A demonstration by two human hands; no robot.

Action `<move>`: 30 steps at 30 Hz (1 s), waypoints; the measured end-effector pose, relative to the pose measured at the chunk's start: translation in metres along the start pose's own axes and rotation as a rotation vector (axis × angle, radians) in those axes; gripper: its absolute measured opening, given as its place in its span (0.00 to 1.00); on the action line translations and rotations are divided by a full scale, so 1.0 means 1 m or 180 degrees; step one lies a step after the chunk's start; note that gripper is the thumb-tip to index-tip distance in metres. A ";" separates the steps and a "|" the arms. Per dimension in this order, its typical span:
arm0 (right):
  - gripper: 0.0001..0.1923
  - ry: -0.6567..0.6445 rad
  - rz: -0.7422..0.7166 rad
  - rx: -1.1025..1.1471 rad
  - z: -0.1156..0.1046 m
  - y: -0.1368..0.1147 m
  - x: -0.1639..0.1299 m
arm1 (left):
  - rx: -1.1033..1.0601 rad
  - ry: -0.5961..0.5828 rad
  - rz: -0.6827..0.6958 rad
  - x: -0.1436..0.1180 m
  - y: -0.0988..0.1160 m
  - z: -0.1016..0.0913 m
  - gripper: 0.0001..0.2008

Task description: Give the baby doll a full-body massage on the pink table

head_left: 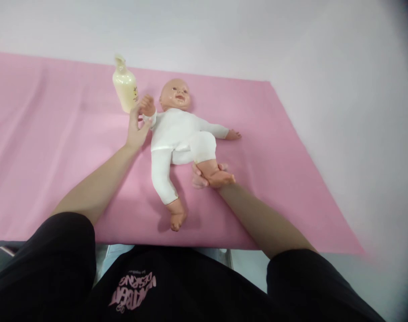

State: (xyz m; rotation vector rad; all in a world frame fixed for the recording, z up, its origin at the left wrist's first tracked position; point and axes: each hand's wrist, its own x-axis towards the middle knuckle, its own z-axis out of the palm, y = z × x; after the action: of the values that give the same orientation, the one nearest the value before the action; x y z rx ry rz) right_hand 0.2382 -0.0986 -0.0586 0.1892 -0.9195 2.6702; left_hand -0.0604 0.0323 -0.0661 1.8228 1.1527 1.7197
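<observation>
A baby doll with a white cloth body lies face up on a pink sheet, its head away from me. My left hand is closed around the doll's wrist at the left, just below its raised fist. Behind the doll's lower leg at the right, my right hand grips that leg and holds it bent up; the leg hides most of the palm. The doll's other leg lies stretched toward me, and its other arm rests out to the right. A pump bottle of pale yellow liquid stands beside my left hand.
The pink sheet covers the table, its front edge close to my body and its right edge slanting. A white surface lies beyond it. At the lower left, a phone-like object shows partly below the table edge.
</observation>
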 end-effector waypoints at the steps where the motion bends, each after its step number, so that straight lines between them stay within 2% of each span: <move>1: 0.27 0.0141 -0.0255 -0.0042 0.001 -0.001 0.000 | 0.0102 -0.0205 0.0134 -0.001 0.005 0.000 0.35; 3: 0.25 0.0507 -0.0742 -0.0205 0.004 -0.004 0.002 | 0.0263 -0.0555 0.0361 -0.004 0.018 0.000 0.32; 4: 0.24 0.0754 -0.0843 -0.0220 0.007 -0.006 0.003 | 0.0304 -0.0686 0.0436 -0.004 0.024 0.000 0.30; 8: 0.23 0.1745 -0.1023 -0.0229 0.012 -0.011 0.009 | 0.0384 -0.1015 0.0449 -0.004 0.042 0.001 0.27; 10: 0.24 0.2083 -0.1099 -0.0238 0.011 -0.013 0.010 | 0.0448 -0.1120 0.0401 -0.003 0.046 0.001 0.27; 12: 0.24 0.2154 -0.1156 -0.0232 0.009 -0.013 0.011 | 0.0497 -0.1190 0.0394 -0.002 0.047 0.001 0.26; 17: 0.19 0.1789 -0.1192 -0.0223 0.006 -0.013 0.011 | 0.0680 -0.1275 0.0596 -0.003 0.045 0.001 0.25; 22: 0.22 0.2042 -0.1183 -0.0238 0.009 -0.013 0.013 | 0.0831 -0.1299 0.0804 -0.003 0.041 0.001 0.26; 30: 0.21 0.2419 -0.1061 -0.0390 0.012 -0.014 0.016 | 0.0790 -0.1288 0.0729 -0.003 0.041 0.000 0.26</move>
State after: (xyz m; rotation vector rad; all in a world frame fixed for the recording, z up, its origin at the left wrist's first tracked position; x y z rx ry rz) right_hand 0.2280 -0.0915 -0.0374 -0.6052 -0.7055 2.0891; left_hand -0.0478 0.0059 -0.0374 2.3958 1.0530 1.2657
